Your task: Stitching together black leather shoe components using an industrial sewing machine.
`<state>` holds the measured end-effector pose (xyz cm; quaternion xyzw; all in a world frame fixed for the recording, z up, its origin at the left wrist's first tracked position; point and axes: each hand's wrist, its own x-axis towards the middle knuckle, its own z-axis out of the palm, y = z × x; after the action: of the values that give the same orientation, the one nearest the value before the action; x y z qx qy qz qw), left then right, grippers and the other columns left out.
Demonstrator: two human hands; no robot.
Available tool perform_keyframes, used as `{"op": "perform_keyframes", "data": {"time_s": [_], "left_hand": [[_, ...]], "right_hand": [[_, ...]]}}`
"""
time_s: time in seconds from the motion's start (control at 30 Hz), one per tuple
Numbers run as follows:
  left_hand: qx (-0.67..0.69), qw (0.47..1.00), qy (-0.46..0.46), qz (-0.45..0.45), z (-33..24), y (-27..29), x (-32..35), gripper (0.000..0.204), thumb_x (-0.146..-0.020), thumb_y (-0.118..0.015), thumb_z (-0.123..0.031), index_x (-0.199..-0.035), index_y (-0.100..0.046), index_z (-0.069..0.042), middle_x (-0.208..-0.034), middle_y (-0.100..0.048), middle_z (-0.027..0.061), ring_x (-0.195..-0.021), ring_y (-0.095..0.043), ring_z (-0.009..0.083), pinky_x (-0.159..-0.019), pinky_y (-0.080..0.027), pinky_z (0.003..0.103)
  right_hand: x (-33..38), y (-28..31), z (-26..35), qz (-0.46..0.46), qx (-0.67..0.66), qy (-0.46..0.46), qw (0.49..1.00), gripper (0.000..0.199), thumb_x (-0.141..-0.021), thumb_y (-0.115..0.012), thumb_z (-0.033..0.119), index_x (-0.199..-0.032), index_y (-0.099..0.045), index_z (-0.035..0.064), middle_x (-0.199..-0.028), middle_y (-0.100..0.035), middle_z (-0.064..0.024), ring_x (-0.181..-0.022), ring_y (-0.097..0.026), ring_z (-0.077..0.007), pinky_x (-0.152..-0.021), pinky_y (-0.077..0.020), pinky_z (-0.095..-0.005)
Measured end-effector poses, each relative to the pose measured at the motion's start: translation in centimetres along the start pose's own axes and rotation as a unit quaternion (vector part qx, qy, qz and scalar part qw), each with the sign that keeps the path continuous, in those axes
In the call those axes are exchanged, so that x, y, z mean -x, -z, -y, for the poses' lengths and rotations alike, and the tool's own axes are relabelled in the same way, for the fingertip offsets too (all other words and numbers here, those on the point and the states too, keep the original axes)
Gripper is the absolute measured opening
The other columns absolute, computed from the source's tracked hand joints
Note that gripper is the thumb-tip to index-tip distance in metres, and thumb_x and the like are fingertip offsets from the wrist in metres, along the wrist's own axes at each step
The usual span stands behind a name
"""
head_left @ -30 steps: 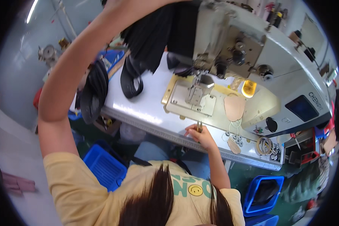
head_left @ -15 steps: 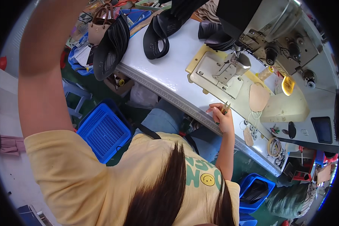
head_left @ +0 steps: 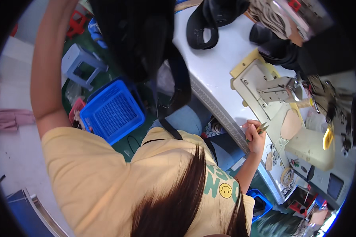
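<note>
My right hand (head_left: 255, 136) is closed around small thread snips (head_left: 262, 128), their pointed blades sticking out above the fingers at the table's front edge. My left forearm (head_left: 49, 67) reaches up past the top rim, so the left hand is out of sight. A large bundle of black pieces (head_left: 134, 43) hangs close to the camera over the table's left end, blurred, with a loop dangling below; what holds it is hidden. On the white table (head_left: 225, 71) lie more black curved pieces, like shoe uppers (head_left: 199, 35). Beyond my right hand stands a sewing machine bed (head_left: 261, 85).
A blue basket (head_left: 114, 112) and a grey-blue stool (head_left: 81, 65) stand on the floor at left. Along the table front runs a ruler strip (head_left: 213, 104). Bobbins (head_left: 273, 152), a tape roll (head_left: 287, 175) and a beige oval piece (head_left: 292, 123) lie at right.
The view has swung, shifting the table rightward. A black bundle now looms large and close near the top, over the table's left end. The right hand still holds the snips near the table edge.
</note>
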<state>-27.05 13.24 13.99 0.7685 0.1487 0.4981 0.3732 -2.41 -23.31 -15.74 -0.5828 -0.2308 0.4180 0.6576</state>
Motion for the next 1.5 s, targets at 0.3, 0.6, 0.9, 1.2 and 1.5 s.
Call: {"op": "perform_keyframes", "data": {"time_s": [0.3, 0.6, 0.9, 1.2, 1.5], "left_hand": [[-0.045, 0.925, 0.349, -0.146, 13.4, -0.4, 30.3, 0.055, -0.06, -0.05, 0.006, -0.115, -0.051, -0.003, -0.116, -0.05, 0.0084, -0.108, -0.046, 0.0185, -0.093, -0.032, 0.027], [-0.128, 0.855, 0.449, -0.225, 22.2, 15.7, 44.8, 0.065, -0.062, -0.047, 0.007, -0.125, -0.038, -0.003, -0.121, -0.045, 0.0128, -0.111, -0.045, 0.0221, -0.092, -0.034, 0.028], [-0.299, 0.802, 0.509, 0.093, 35.0, 21.1, 57.9, 0.067, -0.057, -0.055, 0.004, -0.122, -0.042, -0.009, -0.114, -0.05, 0.0189, -0.107, -0.047, 0.0327, -0.089, -0.039, 0.033], [-0.122, 0.776, 0.549, 0.286, 43.0, 23.6, 61.3, 0.058, -0.053, -0.056, 0.005, -0.11, -0.052, -0.004, -0.098, -0.058, 0.0161, -0.098, -0.053, 0.0302, -0.084, -0.041, 0.033], [-0.348, 0.691, 0.542, 0.327, 50.8, 16.6, 71.0, 0.041, -0.073, -0.046, -0.003, -0.112, -0.05, -0.013, -0.112, -0.053, 0.0129, -0.102, -0.051, 0.0302, -0.085, -0.042, 0.039]], "right_hand": [[-4.8, -22.5, -9.8, 0.253, 0.131, 0.074, 0.956, 0.038, -0.074, -0.063, 0.009, -0.11, -0.052, 0.0044, -0.1, -0.054, -0.0019, -0.06, -0.037, -0.0032, -0.05, -0.0328, -0.0196], [-2.2, -10.7, -2.1, 0.065, 0.309, -0.017, 0.949, 0.019, -0.086, -0.044, 0.006, -0.095, -0.06, 0.0015, -0.092, -0.058, -0.0036, -0.066, -0.047, -0.0069, -0.061, -0.0398, -0.0198], [-6.0, -0.3, 8.1, -0.448, 0.191, 0.283, 0.826, 0.026, -0.084, -0.036, 0.006, -0.1, -0.052, -0.0074, -0.1, -0.056, -0.019, -0.081, -0.055, -0.0221, -0.07, -0.0464, -0.0301], [-11.7, 14.2, 12.3, -0.266, -0.056, 0.069, 0.96, 0.037, -0.083, -0.05, 0.02, -0.115, -0.048, 0.0012, -0.119, -0.049, -0.014, -0.11, -0.045, -0.0315, -0.094, -0.0362, -0.0465], [-11.7, 15.4, 13.5, -0.329, -0.016, 0.097, 0.939, 0.038, -0.08, -0.051, 0.019, -0.115, -0.049, 0.003, -0.118, -0.05, -0.0134, -0.11, -0.046, -0.0312, -0.092, -0.0361, -0.0493]]}}
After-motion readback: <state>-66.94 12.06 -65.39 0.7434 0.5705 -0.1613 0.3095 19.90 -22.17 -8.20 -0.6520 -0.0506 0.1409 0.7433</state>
